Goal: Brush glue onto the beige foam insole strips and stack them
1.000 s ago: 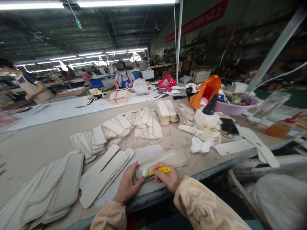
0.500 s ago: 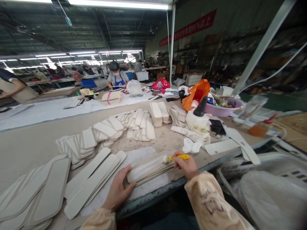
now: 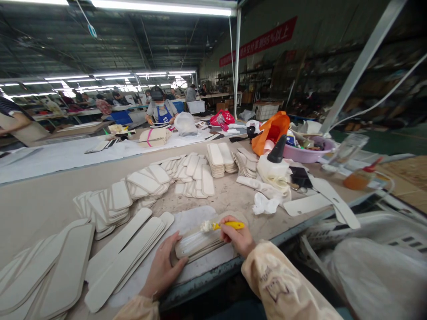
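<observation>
In my right hand (image 3: pixel 235 238) is a small brush, its yellow handle (image 3: pixel 237 225) pinched between thumb and fingers. The brush's whitish bristles (image 3: pixel 206 226) are on or just over the top of a stack of long, round-ended pale strips (image 3: pixel 195 242). A wet-looking shine covers the left part of the top strip. My left hand (image 3: pixel 166 262) grips the left end of this stack, fingers on the far side and thumb on the near side. The stack lies on a white sheet (image 3: pixel 196 214) near the table's front edge, with my right hand partly covering its right part.
More pale strips (image 3: pixel 126 262) lie fanned out at left, and several shorter stacks (image 3: pixel 218 158) stand farther back. At right are a white container with a black cone top (image 3: pixel 275 166), a pink basin (image 3: pixel 307 153) and a bottle of orange liquid (image 3: pixel 358 179). A co-worker (image 3: pixel 162 111) sits beyond.
My right hand has moved the brush left along the top strip, toward my left hand. The left hand keeps its place at the stack's end.
</observation>
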`<action>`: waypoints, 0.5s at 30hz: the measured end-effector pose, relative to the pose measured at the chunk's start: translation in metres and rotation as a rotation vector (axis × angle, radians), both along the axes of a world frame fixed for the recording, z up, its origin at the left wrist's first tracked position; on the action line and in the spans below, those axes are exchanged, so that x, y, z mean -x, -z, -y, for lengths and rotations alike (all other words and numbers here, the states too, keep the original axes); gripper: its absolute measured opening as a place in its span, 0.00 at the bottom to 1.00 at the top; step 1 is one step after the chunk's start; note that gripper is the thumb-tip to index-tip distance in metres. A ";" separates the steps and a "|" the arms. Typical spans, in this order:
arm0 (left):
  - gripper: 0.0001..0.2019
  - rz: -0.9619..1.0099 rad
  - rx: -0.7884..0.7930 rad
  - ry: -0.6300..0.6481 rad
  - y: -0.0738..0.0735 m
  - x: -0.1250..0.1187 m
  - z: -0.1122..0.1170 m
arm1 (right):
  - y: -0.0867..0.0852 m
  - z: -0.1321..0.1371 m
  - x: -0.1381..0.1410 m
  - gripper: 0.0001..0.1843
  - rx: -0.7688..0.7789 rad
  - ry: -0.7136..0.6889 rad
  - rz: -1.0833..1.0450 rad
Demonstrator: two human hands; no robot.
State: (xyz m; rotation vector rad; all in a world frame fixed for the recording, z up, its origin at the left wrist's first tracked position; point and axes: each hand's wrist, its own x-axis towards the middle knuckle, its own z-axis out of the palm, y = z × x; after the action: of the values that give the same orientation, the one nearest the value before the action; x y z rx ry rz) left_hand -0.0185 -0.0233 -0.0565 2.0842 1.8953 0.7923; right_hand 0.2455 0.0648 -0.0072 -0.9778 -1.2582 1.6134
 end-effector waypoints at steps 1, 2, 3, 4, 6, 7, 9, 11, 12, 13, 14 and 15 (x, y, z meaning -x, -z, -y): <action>0.32 -0.001 0.004 0.001 0.000 0.000 0.000 | 0.003 0.002 0.007 0.14 0.013 -0.036 -0.015; 0.32 -0.003 0.006 0.001 -0.001 0.000 0.000 | 0.006 0.003 0.012 0.13 0.022 -0.059 -0.019; 0.32 -0.005 0.006 0.001 -0.001 0.000 -0.001 | 0.009 0.003 0.015 0.13 0.024 -0.064 -0.009; 0.31 -0.008 0.003 0.002 -0.001 0.000 -0.001 | 0.010 0.002 0.014 0.12 0.022 -0.057 0.009; 0.30 -0.012 -0.009 0.006 -0.002 0.000 -0.001 | 0.009 -0.002 0.005 0.11 -0.005 -0.019 0.064; 0.29 -0.013 -0.016 0.011 -0.002 0.000 -0.001 | 0.007 -0.006 -0.003 0.10 -0.031 0.014 0.101; 0.29 -0.016 -0.025 0.017 -0.001 0.000 -0.001 | 0.002 -0.013 -0.021 0.09 -0.090 0.098 0.197; 0.29 -0.021 -0.023 0.018 -0.001 0.000 0.000 | -0.004 -0.019 -0.037 0.09 -0.135 0.184 0.298; 0.29 -0.025 -0.020 0.016 0.000 0.000 0.000 | -0.006 -0.020 -0.041 0.09 -0.147 0.216 0.331; 0.29 -0.028 -0.018 0.014 0.001 0.001 0.000 | -0.008 -0.020 -0.043 0.09 -0.147 0.228 0.332; 0.29 -0.030 -0.018 0.013 0.001 0.001 0.000 | -0.009 -0.018 -0.041 0.10 -0.138 0.224 0.304; 0.30 -0.031 -0.018 0.014 0.002 0.001 0.001 | -0.009 -0.015 -0.035 0.10 -0.123 0.208 0.258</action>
State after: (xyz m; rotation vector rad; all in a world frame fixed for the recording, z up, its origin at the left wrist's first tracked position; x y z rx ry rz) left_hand -0.0192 -0.0238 -0.0580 2.1300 1.8937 0.7810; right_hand 0.2808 0.0798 0.0021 -1.2243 -1.3601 1.2652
